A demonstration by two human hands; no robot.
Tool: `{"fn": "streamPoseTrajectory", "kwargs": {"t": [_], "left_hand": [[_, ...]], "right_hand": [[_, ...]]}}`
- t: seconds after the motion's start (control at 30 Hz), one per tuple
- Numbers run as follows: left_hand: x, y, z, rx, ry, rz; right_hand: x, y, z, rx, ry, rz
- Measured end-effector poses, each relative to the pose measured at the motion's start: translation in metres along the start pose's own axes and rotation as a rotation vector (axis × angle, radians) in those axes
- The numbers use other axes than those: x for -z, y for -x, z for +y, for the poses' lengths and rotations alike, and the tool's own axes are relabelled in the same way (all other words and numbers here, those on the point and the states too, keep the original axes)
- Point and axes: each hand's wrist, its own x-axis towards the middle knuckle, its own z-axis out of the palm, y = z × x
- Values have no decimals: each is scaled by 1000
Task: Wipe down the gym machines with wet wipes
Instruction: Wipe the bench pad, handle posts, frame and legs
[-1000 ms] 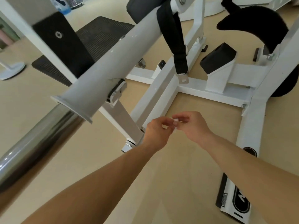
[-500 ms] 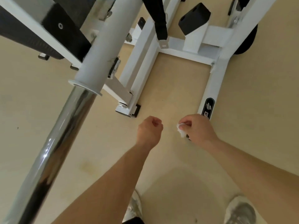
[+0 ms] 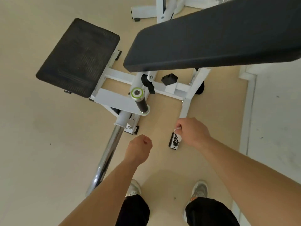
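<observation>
I look straight down at a white-framed gym machine (image 3: 172, 89) with a long black padded bench (image 3: 211, 36) and a black mesh footplate (image 3: 78, 57). My right hand (image 3: 192, 132) is closed around a small crumpled white wet wipe (image 3: 178, 135), held in the air above the end of the machine's white floor rail (image 3: 185, 106). My left hand (image 3: 140, 148) is a loose fist with nothing in it, in the air to the left of the right hand. A chrome bar (image 3: 107, 154) runs from a white sleeve down to the lower left.
A black grip handle with a green-ringed cap (image 3: 138, 95) sticks up from the frame. Another white machine's base (image 3: 156, 10) stands at the top. My two shoes (image 3: 199, 190) are on the beige floor. A pale floor strip (image 3: 276, 119) lies on the right.
The view has pulled back and up, so the bench and footplate now show. Both hands have separated; the wipe stays in my right hand while the left has drawn away as a fist.
</observation>
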Motion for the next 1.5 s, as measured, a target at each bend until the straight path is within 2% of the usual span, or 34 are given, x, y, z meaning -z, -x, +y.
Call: {"fn": "streamPoseTrajectory", "kwargs": {"t": [0.33, 0.43, 0.53, 0.67, 0.77, 0.9, 1.07, 1.27, 1.5], "left_hand": [[120, 139, 102, -210, -242, -4], [161, 178, 114, -177, -249, 39], [200, 211, 108, -122, -256, 95], [239, 249, 71, -13, -180, 207], [265, 282, 29, 64, -132, 277], [307, 324, -45, 174, -111, 324], [373, 369, -135, 301, -42, 404], [460, 407, -225, 410, 14, 474], [546, 394, -279, 416, 46, 517]], "right_hand": [[152, 129, -83, 40, 71, 88], [182, 154, -121, 81, 132, 86], [199, 169, -167, 200, 180, 65], [203, 179, -232, 418, 280, 1], [190, 186, -282, 513, 361, -57], [144, 196, -368, 599, 328, -144], [81, 213, -486, 780, 453, -210], [40, 223, -604, 869, 523, -212], [20, 214, -710, 926, 621, -191]]}}
